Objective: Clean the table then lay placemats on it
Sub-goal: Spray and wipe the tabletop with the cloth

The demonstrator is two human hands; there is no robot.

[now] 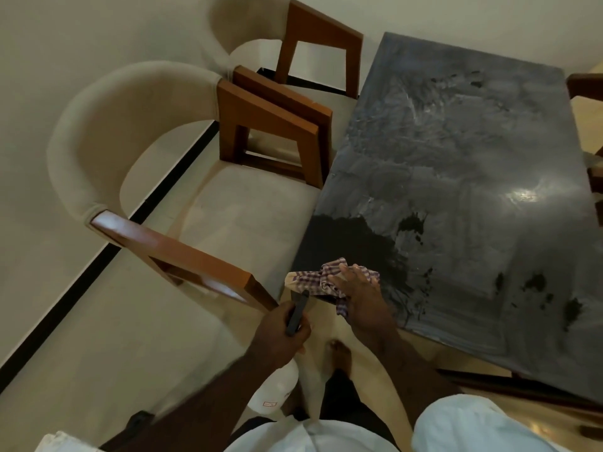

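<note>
Table [456, 158] corner: right hand [359, 295] is pressing checked cloth [313, 278] with flat fingers, left hand [280, 331] is gripping spray bottle [277, 388].

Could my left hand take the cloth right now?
Probably not: the left hand grips a spray bottle, and the right hand rests on the cloth, though it lies close by.

The desk [456, 158] has a dark, stone-like top, glossy enough to mirror a light, smeared with dull grey streaks and blacker patches. The checked cloth [313, 278] is thin woven fabric. The chair [248, 203] pairs matt beige upholstery with smooth polished wood. The spray bottle [277, 386] is white plastic.
</note>
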